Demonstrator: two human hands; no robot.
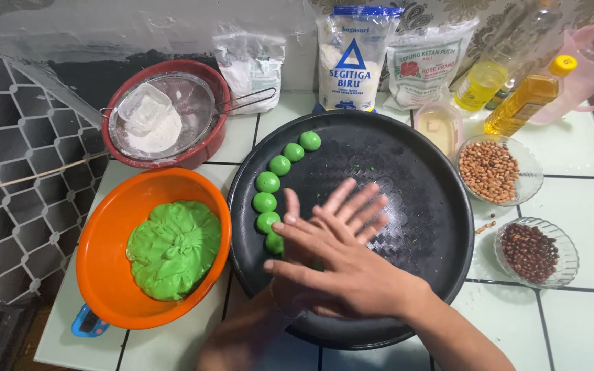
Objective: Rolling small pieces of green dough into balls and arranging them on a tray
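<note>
Hands (331, 254) pressed flat together over round black textured tray (421, 178).

- Round tray (421, 206) at centre of tiled counter (579, 206); row of dough balls (267, 182) along its left edge.
- Left of tray — bowl (104, 268) holding dough mass (173, 247).
- Behind bowl — basin (207, 148) with sieve (194, 103) in it.
- Right of tray — two dishes of nuts (489, 168), one before the other.
- Behind tray — flour bags (352, 58), oil bottle (527, 99).
- Both hands (331, 254) pressed together over tray's front.

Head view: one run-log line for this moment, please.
hands: right hand pressed flat over left hand above black tray | tray: row of green dough balls | left: orange bowl of green dough
</note>
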